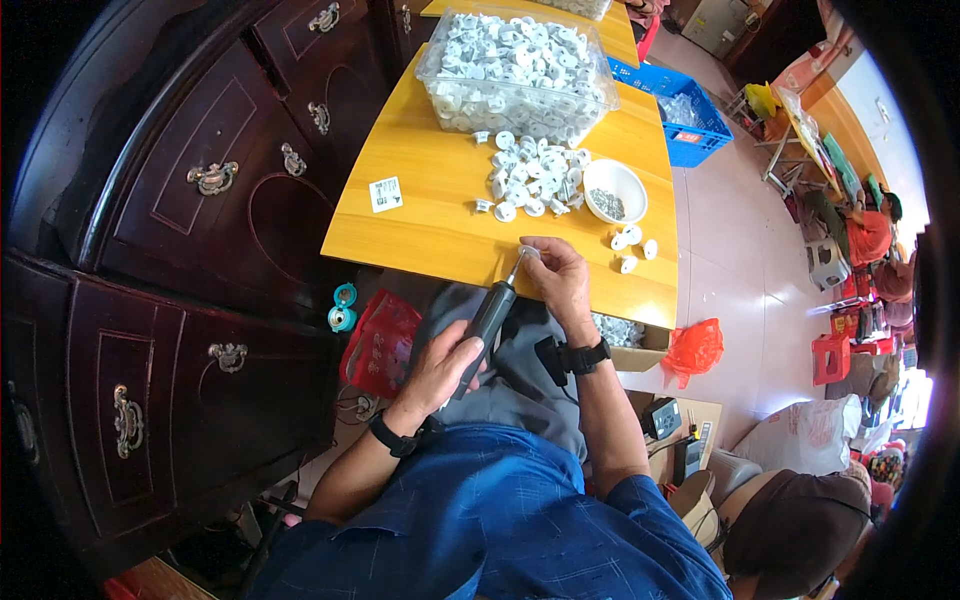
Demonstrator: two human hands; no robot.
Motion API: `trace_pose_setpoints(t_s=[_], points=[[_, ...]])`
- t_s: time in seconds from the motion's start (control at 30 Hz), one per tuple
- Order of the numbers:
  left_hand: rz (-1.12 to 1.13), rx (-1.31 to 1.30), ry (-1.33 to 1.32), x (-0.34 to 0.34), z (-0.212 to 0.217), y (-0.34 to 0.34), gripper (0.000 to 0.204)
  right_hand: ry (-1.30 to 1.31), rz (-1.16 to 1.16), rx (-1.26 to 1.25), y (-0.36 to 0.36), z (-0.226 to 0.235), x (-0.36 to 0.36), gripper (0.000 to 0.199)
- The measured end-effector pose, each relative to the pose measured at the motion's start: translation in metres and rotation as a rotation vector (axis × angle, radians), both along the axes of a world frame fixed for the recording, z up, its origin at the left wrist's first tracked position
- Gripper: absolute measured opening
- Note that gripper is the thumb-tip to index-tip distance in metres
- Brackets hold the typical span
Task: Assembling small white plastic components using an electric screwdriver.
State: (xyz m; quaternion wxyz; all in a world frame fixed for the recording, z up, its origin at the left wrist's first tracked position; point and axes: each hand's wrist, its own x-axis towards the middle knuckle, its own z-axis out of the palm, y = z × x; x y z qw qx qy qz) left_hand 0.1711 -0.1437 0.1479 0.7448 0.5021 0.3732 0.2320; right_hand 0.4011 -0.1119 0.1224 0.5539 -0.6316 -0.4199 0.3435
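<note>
My left hand (pixel 443 365) grips a dark electric screwdriver (pixel 488 318) whose metal tip points up at the table's near edge. My right hand (pixel 558 277) rests on that edge and pinches a small white plastic part (pixel 528 252) against the tip. A heap of the same white parts (pixel 530 175) lies further out on the yellow table (pixel 420 205). Beside the heap stands a white bowl (pixel 614 190) with small dark screws in it. A few finished white parts (pixel 634 245) lie to the right of my right hand.
A clear plastic bin (pixel 517 72) full of white parts sits at the table's far end. A dark wooden cabinet (pixel 190 250) lines the left. A blue crate (pixel 690 125), an orange bag (pixel 693 347) and a cardboard box (pixel 630 345) are at the right; another person (pixel 800 520) sits nearby.
</note>
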Motion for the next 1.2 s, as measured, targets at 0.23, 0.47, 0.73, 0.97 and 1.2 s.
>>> trace_pose_setpoints(t_s=[0.23, 0.47, 0.73, 0.97, 1.2], points=[[0.006, -0.025, -0.021, 0.0, -0.001, -0.001, 0.027, -0.049, -0.009, 0.017, 0.0, -0.003, -0.001, 0.022], [0.012, -0.053, 0.002, -0.002, 0.001, -0.001, 0.027, -0.21, -0.005, 0.094, 0.0, 0.007, -0.005, 0.022], [-0.032, -0.063, -0.008, -0.004, 0.001, 0.001, 0.028, -0.206, 0.0, 0.115, -0.002, 0.006, -0.004, 0.022], [-0.027, -0.078, -0.014, -0.005, -0.001, 0.001, 0.026, -0.22, 0.017, 0.141, -0.002, 0.008, -0.005, 0.022], [0.001, -0.143, -0.036, -0.007, 0.003, 0.003, 0.026, -0.253, 0.037, 0.157, -0.002, 0.004, -0.001, 0.023]])
